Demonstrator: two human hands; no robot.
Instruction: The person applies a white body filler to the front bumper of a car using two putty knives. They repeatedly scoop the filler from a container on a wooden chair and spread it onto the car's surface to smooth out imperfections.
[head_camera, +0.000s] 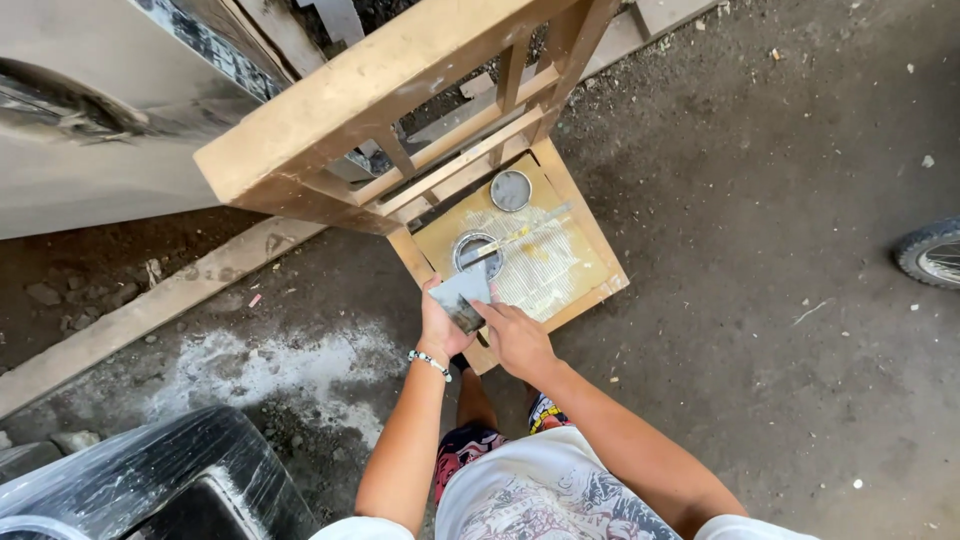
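A wooden chair (400, 90) leans over the dirt ground (760, 250), its seat (585, 262) low and covered with worn woven cane. At lower left sits a dark bundle (150, 480) wrapped in clear plastic. A wheel (935, 252) shows at the right edge. On the seat stand 1 open tin (477, 252) with a brush (515, 238) laid across its rim, and, just beyond it, 1 round lid (511, 190). At the seat's near edge, both hands hold 1 small grey sheet (462, 296), perhaps sandpaper. The left hand (440, 328), a bead bracelet (430, 363) on its wrist, has its fingers curled closed on the sheet's left side. The right hand (515, 338) pinches the sheet's lower right corner, fingers bent.
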